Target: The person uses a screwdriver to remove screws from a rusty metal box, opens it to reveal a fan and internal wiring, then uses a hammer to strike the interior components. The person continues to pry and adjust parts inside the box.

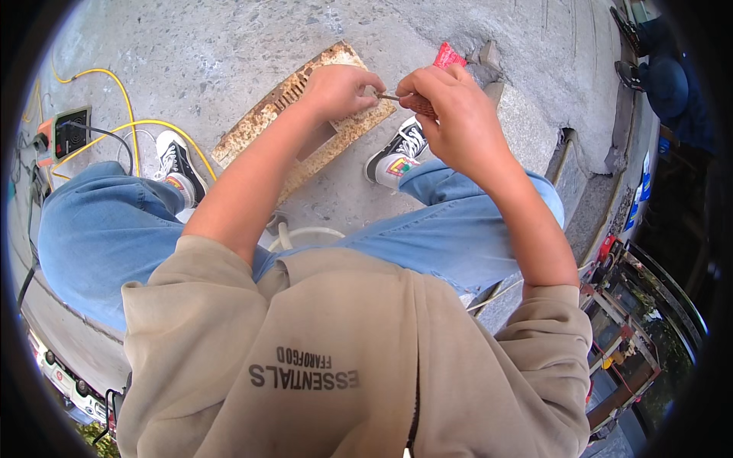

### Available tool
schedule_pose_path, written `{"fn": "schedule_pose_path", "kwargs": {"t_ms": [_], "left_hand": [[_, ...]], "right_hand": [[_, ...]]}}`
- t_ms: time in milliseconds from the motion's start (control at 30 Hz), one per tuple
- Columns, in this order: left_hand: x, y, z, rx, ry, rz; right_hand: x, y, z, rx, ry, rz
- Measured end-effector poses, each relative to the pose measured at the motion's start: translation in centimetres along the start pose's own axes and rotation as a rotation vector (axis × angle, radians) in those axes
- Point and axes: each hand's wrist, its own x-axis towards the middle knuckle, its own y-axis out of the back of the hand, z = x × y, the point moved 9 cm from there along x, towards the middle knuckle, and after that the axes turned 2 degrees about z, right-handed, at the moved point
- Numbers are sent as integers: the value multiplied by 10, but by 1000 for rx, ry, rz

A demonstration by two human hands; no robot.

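My left hand (337,90) and my right hand (443,103) meet in front of me above a concrete floor. The right hand is closed around a small tool with a reddish-brown handle (418,106), and a thin metal tip (388,97) sticks out toward the left hand. The left hand's fingertips pinch that tip. A red packet edge (447,56) shows just behind the right hand. Below the hands lies a rusty, cream-coloured metal grate (267,114) on the floor.
My legs in blue jeans and two black-and-white sneakers (177,164) (397,153) flank the grate. A yellow cable (122,126) runs to a socket box (70,133) at the left. A stone step (527,130) and a metal frame cart (626,336) stand to the right.
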Motion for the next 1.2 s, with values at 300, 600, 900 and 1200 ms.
{"fn": "schedule_pose_path", "kwargs": {"t_ms": [300, 600, 900, 1200], "left_hand": [[0, -1, -5, -10, -78, 125], [1, 0, -2, 11, -28, 20], [0, 0, 1, 11, -50, 32], [1, -3, 0, 8, -52, 26]], "right_hand": [[-3, -6, 15, -95, -400, -108], [2, 12, -7, 50, 37, 108], [-3, 3, 8, -83, -172, 46], [0, 7, -13, -71, 86, 76]]}}
